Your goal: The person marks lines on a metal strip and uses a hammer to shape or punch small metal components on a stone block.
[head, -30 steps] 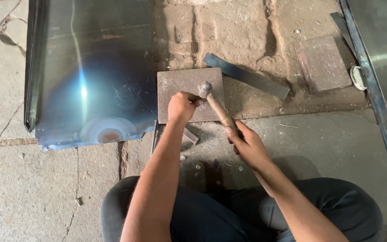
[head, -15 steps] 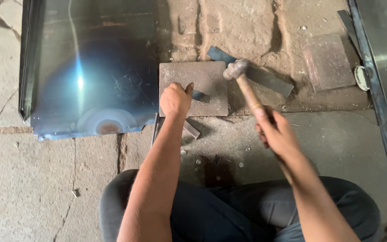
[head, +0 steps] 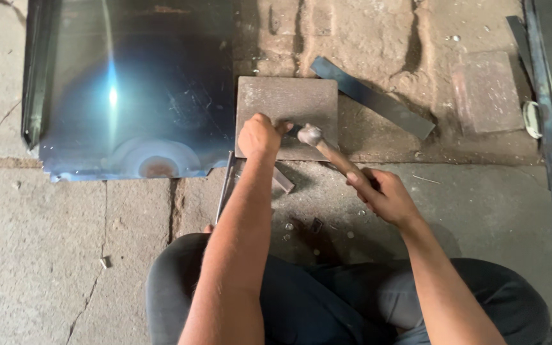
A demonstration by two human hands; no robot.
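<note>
Ideally the right hand (head: 384, 198), gripping the hammer (head: 330, 152), strikes squarely on the small dark piece (head: 291, 130) pinched by the left hand (head: 260, 135) on the steel plate (head: 287, 102).

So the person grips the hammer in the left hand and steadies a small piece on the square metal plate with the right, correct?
Not quite: the hands are swapped. The head view shows the right hand gripping the hammer, and the left hand steadying the small piece on the square metal plate.

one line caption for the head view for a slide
Right hand brings hammer onto a small piece pinched by left hand on a flat metal block.
</note>
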